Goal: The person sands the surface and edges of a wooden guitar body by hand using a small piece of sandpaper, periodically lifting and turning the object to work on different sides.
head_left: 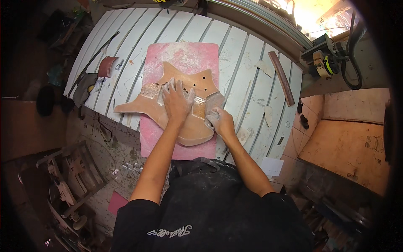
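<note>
An unfinished wooden electric guitar body (194,133) lies on a dusty pink mat (153,149). Several dark holes and shallow cut-outs show in its face. My left hand (176,101) rests on the middle of the body, fingers stretched out and whitened by dust. At the body's right edge, my right hand (221,122) is closed with its fingers curled against the side. Whatever those fingers grip is hidden. Just above that hand, the edge of the body has a greyish, dusty face.
The mat lies on a white slatted table (235,46). A curled reddish-brown sheet (107,67) and a thin dark rod (94,61) lie left. To the right are a long brown bar (281,77) and pale scraps (264,68). A machine on a rail (324,63) stands beyond the right corner.
</note>
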`<action>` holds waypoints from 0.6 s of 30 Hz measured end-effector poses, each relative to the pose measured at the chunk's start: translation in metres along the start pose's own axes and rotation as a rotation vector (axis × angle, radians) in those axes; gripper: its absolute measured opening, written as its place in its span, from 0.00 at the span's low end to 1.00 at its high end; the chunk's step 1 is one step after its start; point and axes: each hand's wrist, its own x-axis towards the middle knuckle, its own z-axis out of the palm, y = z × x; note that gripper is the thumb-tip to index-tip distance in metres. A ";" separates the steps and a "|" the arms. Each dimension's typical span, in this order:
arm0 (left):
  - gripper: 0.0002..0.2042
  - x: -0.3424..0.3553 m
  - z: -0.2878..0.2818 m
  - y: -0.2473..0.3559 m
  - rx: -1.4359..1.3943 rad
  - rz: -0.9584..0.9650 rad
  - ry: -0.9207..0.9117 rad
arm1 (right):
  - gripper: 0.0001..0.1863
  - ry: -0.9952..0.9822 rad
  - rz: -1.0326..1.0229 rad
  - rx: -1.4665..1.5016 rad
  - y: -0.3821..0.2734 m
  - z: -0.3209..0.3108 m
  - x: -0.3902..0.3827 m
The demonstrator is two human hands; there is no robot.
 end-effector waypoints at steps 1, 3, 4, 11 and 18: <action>0.29 0.000 0.000 0.001 -0.002 -0.002 -0.002 | 0.18 -0.002 0.002 -0.002 0.003 0.000 -0.002; 0.28 -0.001 0.000 0.002 0.011 0.002 0.000 | 0.18 -0.094 -0.039 -0.023 0.009 0.000 -0.005; 0.28 -0.001 0.001 0.001 0.011 0.000 0.000 | 0.18 -0.095 -0.040 -0.024 0.010 0.002 -0.008; 0.29 -0.001 0.000 0.001 0.035 0.006 0.000 | 0.14 0.002 -0.114 0.012 0.010 0.015 -0.015; 0.29 -0.001 0.000 0.001 0.012 0.013 -0.018 | 0.12 0.074 -0.142 0.062 0.009 0.021 -0.011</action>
